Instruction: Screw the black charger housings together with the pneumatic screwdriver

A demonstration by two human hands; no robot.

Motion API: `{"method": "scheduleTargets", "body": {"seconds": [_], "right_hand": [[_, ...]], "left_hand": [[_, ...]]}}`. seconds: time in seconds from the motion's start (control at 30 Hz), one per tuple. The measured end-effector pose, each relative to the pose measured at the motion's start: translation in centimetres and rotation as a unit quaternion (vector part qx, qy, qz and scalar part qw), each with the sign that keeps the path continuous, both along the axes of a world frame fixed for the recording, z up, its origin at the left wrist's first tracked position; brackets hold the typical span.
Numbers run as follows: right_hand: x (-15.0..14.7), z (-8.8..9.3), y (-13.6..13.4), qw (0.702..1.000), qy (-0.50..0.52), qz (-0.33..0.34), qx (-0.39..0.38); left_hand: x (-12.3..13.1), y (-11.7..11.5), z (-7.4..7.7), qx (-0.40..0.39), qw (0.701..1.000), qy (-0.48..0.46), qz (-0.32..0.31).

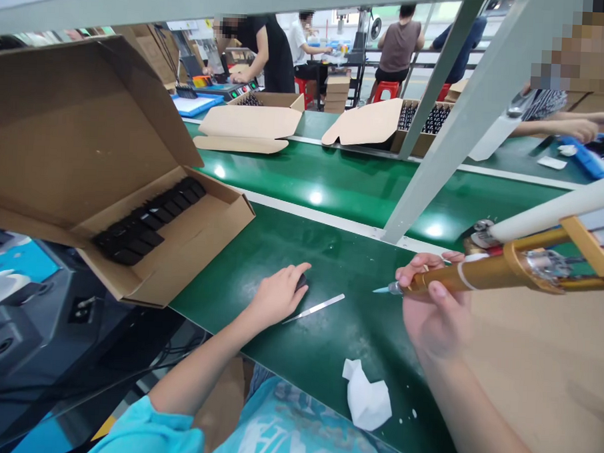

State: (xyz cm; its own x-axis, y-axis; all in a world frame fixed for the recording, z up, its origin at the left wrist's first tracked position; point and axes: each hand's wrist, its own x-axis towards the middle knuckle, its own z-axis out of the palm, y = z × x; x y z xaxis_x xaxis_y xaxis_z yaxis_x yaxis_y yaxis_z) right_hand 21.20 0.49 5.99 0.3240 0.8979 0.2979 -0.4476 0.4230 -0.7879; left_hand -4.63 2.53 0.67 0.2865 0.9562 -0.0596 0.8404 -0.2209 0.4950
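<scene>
While the left hand (276,295) pinches a dark part (302,280) on the counter (321,344): likely lining-up, nozzle (382,290) apart.
Next move: probably calls for bringing nozzle and part together steadily.
Right hand (438,322): wrapped around the gold dispenser (475,271), aimed left.
Left forearm: reaching forward, palm downward.

Turquoise T-shirt (293,420), short sleeve (157,434), white lettering (272,442).
</scene>
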Motion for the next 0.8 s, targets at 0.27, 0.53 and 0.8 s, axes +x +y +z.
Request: {"method": "scheduleTargets", "body": {"seconds": [0.27,0.53,0.8], "right_hand": [[0.0,0.0,0.1,1.000,0.000,-0.028,-0.002],[0.5,-0.1,0.5,0.998,0.006,-0.059,-0.034],[1.3,0.0,1.1,0.987,0.060,-0.106,-0.102]], "left_hand": [[0.4,-0.1,0.9,-0.259,0.736,-0.614,0.118],[-0.6,-0.1,1.0,-0.202,0.775,-0.595,0.067],[-3.0,6.5,0.9,0.104,0.987,0.112,0.049]]}}
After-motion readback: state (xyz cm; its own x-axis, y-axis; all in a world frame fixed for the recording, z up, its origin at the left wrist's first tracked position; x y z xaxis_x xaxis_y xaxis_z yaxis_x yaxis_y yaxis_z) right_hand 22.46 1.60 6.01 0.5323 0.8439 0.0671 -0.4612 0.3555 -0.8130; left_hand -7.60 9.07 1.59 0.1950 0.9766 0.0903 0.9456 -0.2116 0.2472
